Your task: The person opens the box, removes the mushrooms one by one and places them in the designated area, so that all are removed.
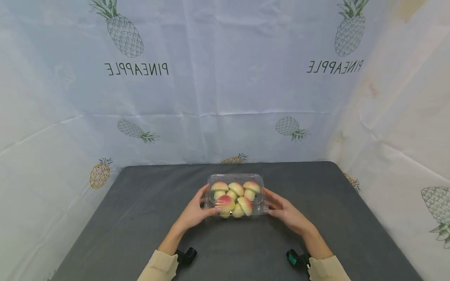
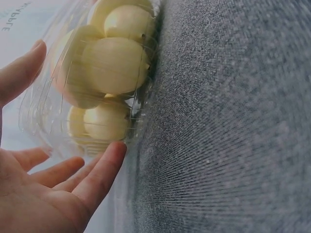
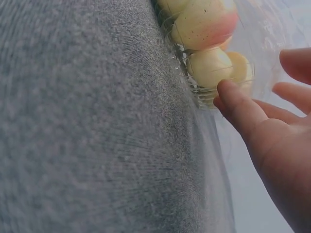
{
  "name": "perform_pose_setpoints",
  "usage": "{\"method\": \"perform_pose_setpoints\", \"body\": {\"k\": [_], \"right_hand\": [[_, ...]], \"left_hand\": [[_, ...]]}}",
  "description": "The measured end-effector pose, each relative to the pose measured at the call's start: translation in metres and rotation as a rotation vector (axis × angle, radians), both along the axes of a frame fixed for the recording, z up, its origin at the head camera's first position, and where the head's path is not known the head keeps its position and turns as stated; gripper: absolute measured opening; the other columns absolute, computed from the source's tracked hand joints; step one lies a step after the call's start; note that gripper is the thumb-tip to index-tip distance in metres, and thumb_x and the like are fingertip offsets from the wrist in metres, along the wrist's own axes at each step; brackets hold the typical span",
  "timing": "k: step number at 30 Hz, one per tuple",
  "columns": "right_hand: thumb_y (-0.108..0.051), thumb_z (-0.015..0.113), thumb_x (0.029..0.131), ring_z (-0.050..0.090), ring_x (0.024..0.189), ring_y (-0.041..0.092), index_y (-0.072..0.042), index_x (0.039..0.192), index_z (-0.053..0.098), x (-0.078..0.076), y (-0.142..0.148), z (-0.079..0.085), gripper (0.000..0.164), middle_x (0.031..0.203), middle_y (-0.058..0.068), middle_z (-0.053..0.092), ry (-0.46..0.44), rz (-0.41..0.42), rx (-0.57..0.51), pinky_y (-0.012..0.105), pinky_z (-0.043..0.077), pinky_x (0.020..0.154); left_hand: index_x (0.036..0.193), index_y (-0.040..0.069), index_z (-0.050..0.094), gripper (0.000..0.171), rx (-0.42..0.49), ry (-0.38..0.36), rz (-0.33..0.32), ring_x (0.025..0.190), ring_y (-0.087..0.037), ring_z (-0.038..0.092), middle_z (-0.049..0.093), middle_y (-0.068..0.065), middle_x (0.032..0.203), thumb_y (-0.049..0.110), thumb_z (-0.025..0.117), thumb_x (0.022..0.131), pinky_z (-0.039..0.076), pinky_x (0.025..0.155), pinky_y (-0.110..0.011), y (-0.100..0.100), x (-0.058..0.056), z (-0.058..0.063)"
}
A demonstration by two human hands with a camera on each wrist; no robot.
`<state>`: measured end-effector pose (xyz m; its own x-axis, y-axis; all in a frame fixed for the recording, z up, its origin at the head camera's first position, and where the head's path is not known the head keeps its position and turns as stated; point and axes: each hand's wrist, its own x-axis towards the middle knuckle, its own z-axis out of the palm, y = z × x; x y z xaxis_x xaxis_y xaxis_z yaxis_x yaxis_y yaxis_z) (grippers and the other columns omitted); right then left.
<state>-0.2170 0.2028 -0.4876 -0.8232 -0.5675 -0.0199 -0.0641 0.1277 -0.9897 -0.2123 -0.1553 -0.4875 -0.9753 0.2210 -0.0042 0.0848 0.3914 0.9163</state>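
Observation:
A clear plastic clamshell box [image 1: 260, 207] on the dark table holds several mushroom-shaped pieces [image 1: 225, 203], pale yellow with reddish caps. My left hand [image 1: 195, 210] is at its left end, the thumb reaching over the front corner. In the left wrist view the extended fingers [image 2: 104, 172] touch the box's end, while the palm stays apart from it. On the opposite side, my right hand [image 1: 290, 214] has its fingers spread along the right end. The right wrist view shows a fingertip [image 3: 231, 92] at the box's lower corner and the thumb raised.
The dark grey table [image 1: 228, 246] extends around the box on every side. Behind it hangs a pale cloth [image 1: 239, 89] printed with pineapples, and similar cloth lines both sides. Black wrist devices [image 1: 186, 256] sit below beige sleeves [image 1: 159, 265].

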Motion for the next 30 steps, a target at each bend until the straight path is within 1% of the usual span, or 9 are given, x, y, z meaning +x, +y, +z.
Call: {"method": "perform_pose_setpoints", "body": {"k": [2, 4, 9, 12, 17, 21, 23, 28, 30], "right_hand": [[-0.010, 0.054, 0.106, 0.014, 0.150, 0.050, -0.006, 0.164, 0.007, 0.000, 0.000, -0.001, 0.075, 0.167, 0.025, 0.007, -0.001, 0.009, -0.010, 0.043, 0.040, 0.113], [-0.011, 0.055, 0.105, 0.014, 0.150, 0.051, -0.006, 0.164, 0.006, 0.000, 0.000, 0.000, 0.076, 0.167, 0.026, 0.006, -0.004, 0.009, -0.008, 0.044, 0.041, 0.113], [-0.014, 0.058, 0.105, 0.012, 0.150, 0.051, -0.007, 0.164, 0.006, 0.001, -0.002, 0.002, 0.079, 0.168, 0.023, 0.005, -0.026, -0.015, 0.010, 0.061, 0.034, 0.115], [-0.014, 0.058, 0.104, 0.011, 0.151, 0.049, -0.008, 0.164, 0.007, 0.002, -0.005, 0.003, 0.079, 0.168, 0.022, 0.005, -0.040, -0.041, 0.012, 0.065, 0.030, 0.115], [-0.011, 0.055, 0.104, 0.010, 0.152, 0.047, -0.010, 0.165, 0.008, 0.004, -0.009, 0.003, 0.077, 0.169, 0.020, 0.005, -0.050, -0.072, 0.023, 0.063, 0.030, 0.116], [-0.006, 0.051, 0.104, 0.005, 0.152, 0.046, -0.008, 0.164, 0.007, 0.005, -0.012, 0.003, 0.075, 0.169, 0.020, 0.000, -0.060, -0.071, 0.000, 0.066, 0.024, 0.117], [-0.004, 0.050, 0.104, 0.003, 0.153, 0.045, -0.008, 0.164, 0.006, 0.005, -0.014, 0.004, 0.075, 0.169, 0.019, -0.001, -0.072, -0.074, -0.008, 0.065, 0.022, 0.118], [0.002, 0.048, 0.101, 0.006, 0.153, 0.044, -0.010, 0.165, 0.008, 0.005, -0.016, 0.004, 0.076, 0.169, 0.019, 0.003, -0.080, -0.099, 0.016, 0.056, 0.030, 0.115], [0.003, 0.047, 0.101, 0.007, 0.153, 0.045, -0.010, 0.165, 0.008, 0.005, -0.016, 0.004, 0.076, 0.169, 0.020, 0.005, -0.076, -0.103, 0.026, 0.055, 0.032, 0.115]], "left_hand": [[0.163, 0.020, 0.025, 0.100, -0.006, 0.001, 0.000, 0.141, -0.042, 0.041, 0.028, -0.015, 0.164, 0.042, 0.084, 0.085, 0.050, 0.100, -0.059, 0.000, 0.000, 0.000], [0.163, 0.019, 0.024, 0.101, -0.010, 0.001, 0.001, 0.140, -0.042, 0.042, 0.028, -0.015, 0.163, 0.043, 0.083, 0.085, 0.049, 0.100, -0.059, 0.000, 0.001, 0.000], [0.162, 0.019, 0.025, 0.100, -0.013, 0.002, 0.003, 0.139, -0.042, 0.042, 0.029, -0.015, 0.163, 0.042, 0.083, 0.085, 0.050, 0.101, -0.058, 0.001, 0.000, 0.000], [0.162, 0.018, 0.025, 0.100, -0.013, 0.002, 0.001, 0.140, -0.043, 0.042, 0.030, -0.015, 0.163, 0.042, 0.084, 0.085, 0.050, 0.101, -0.057, 0.001, 0.000, 0.001], [0.162, 0.017, 0.026, 0.100, -0.023, 0.013, 0.003, 0.140, -0.043, 0.042, 0.031, -0.015, 0.162, 0.042, 0.084, 0.084, 0.051, 0.101, -0.056, 0.001, 0.000, 0.001], [0.162, 0.017, 0.027, 0.100, -0.037, 0.025, 0.008, 0.139, -0.043, 0.044, 0.033, -0.014, 0.161, 0.042, 0.085, 0.083, 0.051, 0.100, -0.056, 0.001, 0.000, 0.002], [0.162, 0.017, 0.028, 0.101, -0.043, 0.027, 0.011, 0.139, -0.043, 0.044, 0.034, -0.014, 0.161, 0.042, 0.085, 0.083, 0.051, 0.101, -0.057, 0.001, 0.001, 0.002], [0.162, 0.015, 0.028, 0.102, -0.057, 0.038, 0.009, 0.138, -0.044, 0.045, 0.034, -0.014, 0.161, 0.044, 0.086, 0.082, 0.050, 0.101, -0.058, 0.001, 0.002, 0.004], [0.162, 0.015, 0.028, 0.102, -0.057, 0.043, 0.006, 0.138, -0.044, 0.045, 0.034, -0.014, 0.161, 0.044, 0.086, 0.082, 0.050, 0.100, -0.059, 0.001, 0.002, 0.005]]}}
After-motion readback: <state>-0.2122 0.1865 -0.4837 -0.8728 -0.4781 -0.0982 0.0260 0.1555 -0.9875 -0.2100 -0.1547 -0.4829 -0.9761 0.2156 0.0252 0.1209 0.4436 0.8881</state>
